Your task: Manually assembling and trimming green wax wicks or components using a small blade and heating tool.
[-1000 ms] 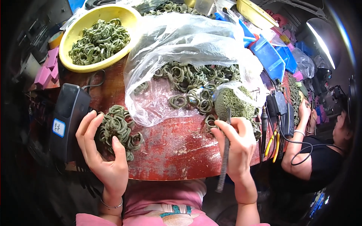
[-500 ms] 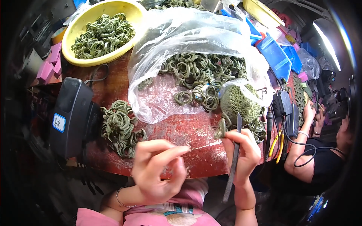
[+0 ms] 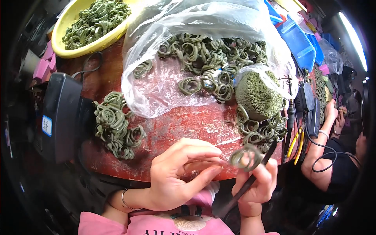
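Observation:
My right hand (image 3: 260, 182) grips a dull green ring (image 3: 234, 159), blurred by motion, at its fingertips. The same hand also holds a thin, flat dark metal tool (image 3: 243, 188) that slants across the fingers. Just left of the ring, my left hand (image 3: 182, 174) has its fingers stretched and thumb apart, with nothing in it. Beyond my right hand lies a small pile of green rings (image 3: 254, 136), against a rough-topped, sponge-like green block (image 3: 258, 94). Another pile of rings (image 3: 113, 125) lies on the red tabletop (image 3: 184, 125), left of my hands.
An open clear plastic bag (image 3: 135, 92) holds many green rings (image 3: 211, 55). At far left stand a yellow basin (image 3: 58, 43) of rings and a black device (image 3: 58, 117). Yellow-handled pliers (image 3: 295, 147), cables and blue bins (image 3: 297, 41) are right, near a co-worker's arm (image 3: 319, 145).
My right hand has lowered and turned, bringing the ring closer to my left hand. My left hand has uncurled its fingers toward the ring. The view has shifted slightly.

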`<state>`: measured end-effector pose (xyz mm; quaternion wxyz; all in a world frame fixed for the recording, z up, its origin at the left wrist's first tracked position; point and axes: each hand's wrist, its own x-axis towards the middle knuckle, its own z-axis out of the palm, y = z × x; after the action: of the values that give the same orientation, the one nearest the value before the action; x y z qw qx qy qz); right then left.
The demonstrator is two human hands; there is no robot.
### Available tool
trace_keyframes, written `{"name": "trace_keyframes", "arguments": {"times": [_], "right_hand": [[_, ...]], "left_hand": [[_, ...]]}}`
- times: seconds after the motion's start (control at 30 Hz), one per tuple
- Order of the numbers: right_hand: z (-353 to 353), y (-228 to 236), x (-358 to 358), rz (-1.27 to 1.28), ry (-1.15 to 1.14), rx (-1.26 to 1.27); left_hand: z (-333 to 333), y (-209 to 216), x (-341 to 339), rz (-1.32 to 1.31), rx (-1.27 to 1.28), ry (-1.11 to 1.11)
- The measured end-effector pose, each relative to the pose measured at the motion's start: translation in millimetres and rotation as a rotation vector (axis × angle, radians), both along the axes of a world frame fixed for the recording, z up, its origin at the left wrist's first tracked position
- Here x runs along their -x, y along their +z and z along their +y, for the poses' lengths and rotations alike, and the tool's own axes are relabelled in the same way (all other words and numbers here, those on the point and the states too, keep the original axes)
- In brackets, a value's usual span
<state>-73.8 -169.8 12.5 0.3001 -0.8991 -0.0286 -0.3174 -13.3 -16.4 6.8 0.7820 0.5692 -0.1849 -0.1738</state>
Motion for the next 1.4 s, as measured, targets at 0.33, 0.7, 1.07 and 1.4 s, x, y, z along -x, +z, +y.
{"name": "trace_keyframes", "arguments": {"times": [0.33, 0.7, 1.07, 1.4], "right_hand": [[-16, 3, -33, -0.057, -0.3, 0.27], [-8, 3, -40, 0.114, -0.15, -0.265], [-5, 17, -25, 0.055, -0.092, -0.211], [-34, 10, -47, -0.114, -0.453, 0.161]], "left_hand": [[-3, -8, 2, 0.044, 0.034, 0.076], [4, -9, 1, 0.098, 0.035, 0.075], [4, -11, 1, -0.017, -0.046, 0.095], [0, -10, 5, -0.029, -0.048, 0.169]]}}
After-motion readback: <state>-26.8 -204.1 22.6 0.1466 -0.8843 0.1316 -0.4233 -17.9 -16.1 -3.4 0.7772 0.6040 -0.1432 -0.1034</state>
